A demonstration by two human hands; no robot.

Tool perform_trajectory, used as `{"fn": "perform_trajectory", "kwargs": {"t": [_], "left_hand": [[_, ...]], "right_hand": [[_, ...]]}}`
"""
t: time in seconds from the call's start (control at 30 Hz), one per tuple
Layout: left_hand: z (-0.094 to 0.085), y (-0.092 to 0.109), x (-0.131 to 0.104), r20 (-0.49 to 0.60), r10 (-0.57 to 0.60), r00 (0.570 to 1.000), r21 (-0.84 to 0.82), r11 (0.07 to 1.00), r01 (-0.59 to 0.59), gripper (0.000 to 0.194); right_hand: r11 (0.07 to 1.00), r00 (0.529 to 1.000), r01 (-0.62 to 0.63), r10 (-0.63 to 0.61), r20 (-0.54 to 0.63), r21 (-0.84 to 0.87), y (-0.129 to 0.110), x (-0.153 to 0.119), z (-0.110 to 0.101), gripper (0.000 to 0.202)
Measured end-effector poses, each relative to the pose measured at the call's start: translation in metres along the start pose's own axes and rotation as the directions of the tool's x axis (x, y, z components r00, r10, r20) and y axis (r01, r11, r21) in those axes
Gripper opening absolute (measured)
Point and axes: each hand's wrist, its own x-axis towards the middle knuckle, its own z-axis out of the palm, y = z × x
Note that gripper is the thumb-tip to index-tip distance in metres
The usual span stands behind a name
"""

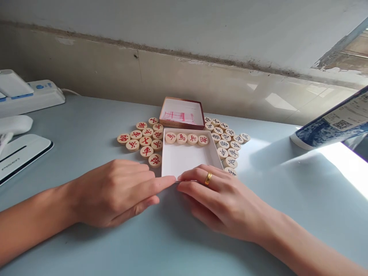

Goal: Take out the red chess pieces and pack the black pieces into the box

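A white box tray [186, 163] lies on the table in front of me, with several red-marked Chinese chess pieces [181, 138] in a row along its far side. My left hand [115, 191] is at the tray's near left; its index finger is stretched out to the near rim, the other fingers loosely bent. My right hand [215, 195], with a gold ring [208, 178], has its fingers closed at the near rim; its thumb is hidden. More red-marked pieces [145, 140] lie left of the tray, and black-marked pieces [224, 144] lie to its right.
Behind the tray stands a brown-edged box lid [182, 124] with a red-printed sheet inside. A blue patterned cylinder [327, 122] is at the right. A white power strip [47, 94] and a flat white device [25, 153] sit at the left. A wall [115, 73] borders the table's back.
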Motion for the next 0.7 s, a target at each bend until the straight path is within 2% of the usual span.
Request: {"fn": "perform_trajectory", "kwargs": {"t": [0.2,0.7], "left_hand": [[0.0032,0.0004,0.0016,-0.037,-0.005,0.999,0.122,0.992,0.010,0.032],[0.0041,-0.0005,0.0008,-0.036,-0.020,0.999,0.122,0.992,0.024,0.029]], "right_hand": [[1.000,1.000,0.008,-0.008,-0.007,-0.001,-0.0009,0.0010,0.0004,0.019],[1.000,1.000,-0.005,0.005,0.000,0.010,-0.0005,0.0008,0.0008,0.017]]}}
